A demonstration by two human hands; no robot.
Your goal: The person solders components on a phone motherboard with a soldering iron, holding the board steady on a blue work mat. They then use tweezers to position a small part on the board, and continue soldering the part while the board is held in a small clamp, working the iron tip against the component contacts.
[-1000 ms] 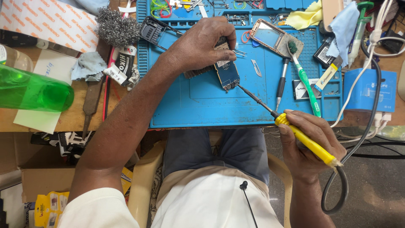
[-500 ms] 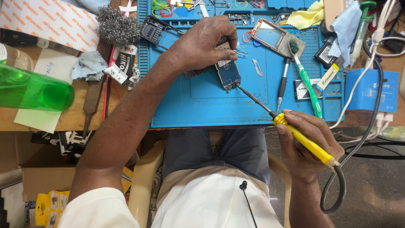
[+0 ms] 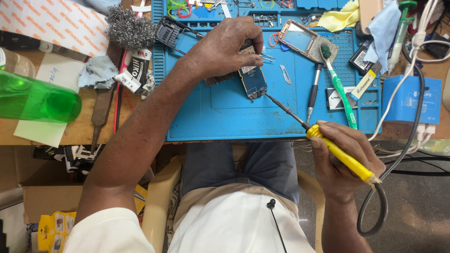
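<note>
**Soldering the board: tip at its lower edge**

Near: right hand [image 3: 344, 161] is wrapping the yellow iron [image 3: 340, 154] pen-style, fingers clamped round the handle, thumb on top. Cord [image 3: 375, 206] is looping down under the wrist and off toward the blue box [image 3: 412, 100]. It looks slack enough, but it is worth keeping it from tugging the handle mid-joint.

Mid: the shaft is running up-left across the blue mat [image 3: 225, 117], tip touching or just at the bottom edge of the board [image 3: 251, 79]. Exact pad is too small to tell.

Far: left hand [image 3: 225, 49] is pinning the board flat on the mat, fingers pressed together on its upper half, thumb side hidden. The board is lying upright on the mat, centre-left, just below that hand.

Doing it well, as I judge it:
- Resting the right wrist on the mat edge, since the hand is hanging off the table now and a long shaft amplifies shake.
- Keeping left fingertips on the top half, well apart from the tip.
- Laying the tip's side on the joint, short dwell, lifting straight off so neighbouring pads aren't bridging.
- Not sweeping right: black tool [image 3: 313, 91] and green toothbrush [image 3: 338, 84] are lying near the iron's path.

Steel wool [image 3: 130, 29] is sitting top left beyond the mat, a reach for tip cleaning.
</note>
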